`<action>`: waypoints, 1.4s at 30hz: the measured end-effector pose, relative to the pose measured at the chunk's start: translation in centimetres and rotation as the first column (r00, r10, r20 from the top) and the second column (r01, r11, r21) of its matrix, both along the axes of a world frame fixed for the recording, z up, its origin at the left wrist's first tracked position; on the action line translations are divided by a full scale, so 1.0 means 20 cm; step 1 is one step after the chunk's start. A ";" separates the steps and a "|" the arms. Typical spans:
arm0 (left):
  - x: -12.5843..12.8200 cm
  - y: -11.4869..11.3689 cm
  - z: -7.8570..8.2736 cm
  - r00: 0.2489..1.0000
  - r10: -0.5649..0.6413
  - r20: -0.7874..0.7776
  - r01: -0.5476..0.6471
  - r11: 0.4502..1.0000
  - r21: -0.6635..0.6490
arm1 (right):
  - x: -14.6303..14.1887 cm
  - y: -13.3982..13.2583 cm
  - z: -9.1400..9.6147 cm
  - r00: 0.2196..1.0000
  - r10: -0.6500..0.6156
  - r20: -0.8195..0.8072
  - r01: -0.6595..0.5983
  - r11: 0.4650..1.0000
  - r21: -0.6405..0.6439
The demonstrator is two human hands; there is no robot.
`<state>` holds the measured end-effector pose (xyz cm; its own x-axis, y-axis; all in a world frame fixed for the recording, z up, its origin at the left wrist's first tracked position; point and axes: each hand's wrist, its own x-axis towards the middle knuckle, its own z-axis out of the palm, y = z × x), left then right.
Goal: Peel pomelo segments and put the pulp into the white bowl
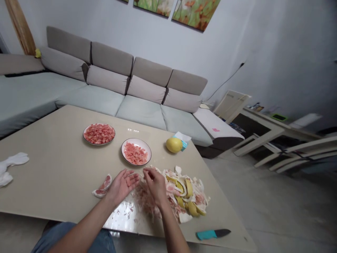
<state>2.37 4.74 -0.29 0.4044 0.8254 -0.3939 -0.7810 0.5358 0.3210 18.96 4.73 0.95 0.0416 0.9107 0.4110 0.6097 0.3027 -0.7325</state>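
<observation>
Palm up, my left hand (124, 184) has its fingers stretched out, and a small pink bit, perhaps pomelo flesh, seems to lie on them. My right hand (155, 184) is pinched closed just to its right; whatever its fingertips hold is too small to make out. Beyond both hands is a plate (146, 144) with some pink pomelo pieces (135, 153). Two pomelo segments (104, 187) lie left of my left hand. A heap of pomelo peel (188, 189) and torn membrane spreads under and right of my right hand.
A fuller plate of pomelo flesh (99, 134) stands farther left. One whole pomelo (174, 144) rests by a tissue pack (184, 140). A knife (213, 234) with a teal handle lies near the front right edge. Crumpled white tissue (12, 165) is at far left; a sofa (139, 109) stands behind.
</observation>
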 end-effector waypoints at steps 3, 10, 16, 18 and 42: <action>0.00 -0.02 0.01 0.999 -0.036 0.039 0.035 0.999 0.034 | -0.07 -0.18 0.00 0.994 0.104 0.028 -0.103 0.994 -0.032; 0.02 -0.04 0.03 0.975 -0.207 0.078 0.195 0.971 0.140 | -0.16 -0.28 -0.05 0.991 0.080 0.106 -0.075 0.996 -0.052; 0.02 -0.07 0.03 0.964 -0.267 0.006 0.255 0.929 0.269 | -0.10 -0.28 0.01 0.996 0.068 0.050 -0.070 0.997 0.038; 0.02 -0.08 0.03 0.967 -0.237 -0.092 0.254 0.913 0.319 | -0.07 -0.29 0.04 0.997 0.059 0.058 -0.060 0.998 0.022; 0.06 -0.10 0.04 0.770 0.169 -0.615 0.267 0.790 0.551 | -0.06 -0.36 0.04 0.992 -0.105 0.072 0.098 0.990 0.097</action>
<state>3.58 2.67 0.55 0.3040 0.9526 -0.0156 -0.2725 0.1026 0.9567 17.81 -2.40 1.67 0.0969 0.8608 0.4996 0.6940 0.3013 -0.6539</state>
